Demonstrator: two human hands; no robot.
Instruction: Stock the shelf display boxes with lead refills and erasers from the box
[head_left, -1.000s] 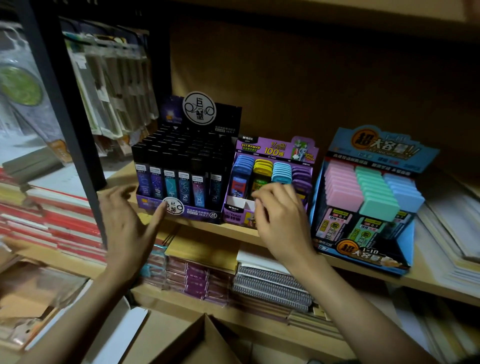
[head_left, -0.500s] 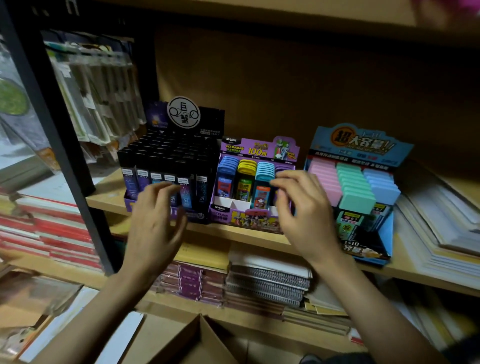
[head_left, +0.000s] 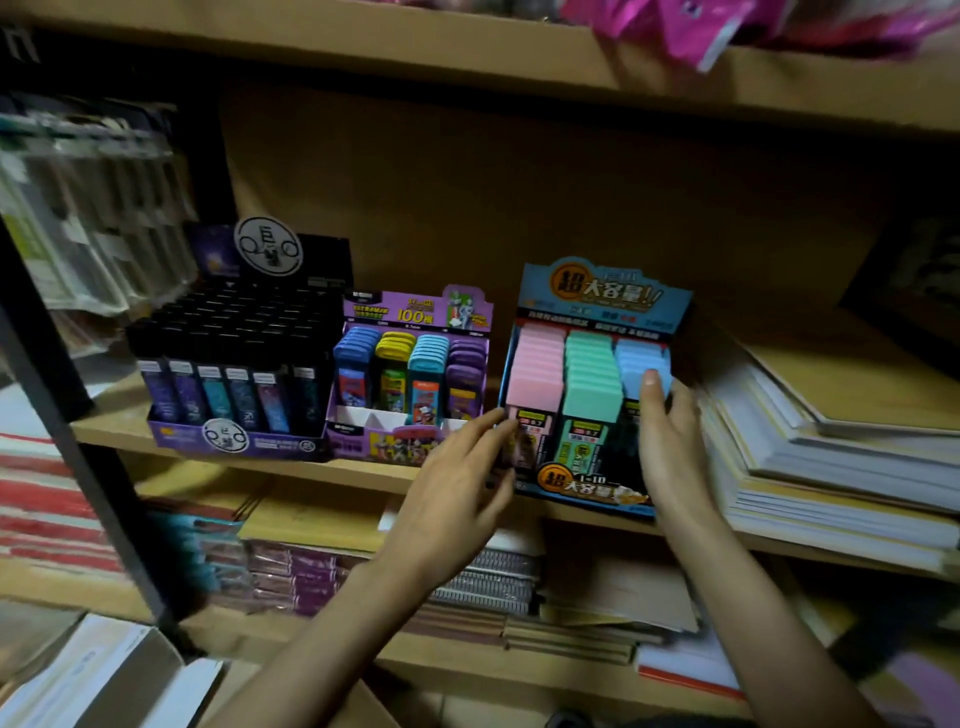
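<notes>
Three display boxes stand side by side on the wooden shelf (head_left: 363, 475). The blue display box (head_left: 602, 296) on the right holds pink, green and blue cases in three rows. My left hand (head_left: 457, 499) touches its left side with straight fingers. My right hand (head_left: 670, 441) lies against its right side, fingers straight, fingertips by the blue row. The purple display box (head_left: 415, 312) in the middle holds blue, yellow, cyan and purple cases. The black display box (head_left: 234, 364) on the left is full of dark lead refill tubes.
Stacks of paper pads (head_left: 831, 457) lie right of the blue box. Notebooks and spiral pads (head_left: 488, 582) fill the shelf below. A black upright post (head_left: 78, 415) stands at the left. An open cardboard box (head_left: 171, 686) sits at the bottom left. Pink packets (head_left: 727, 26) overhang the top shelf.
Both hands moved right, from the black and purple boxes to the two sides of the blue box. The view shifted right with them.
</notes>
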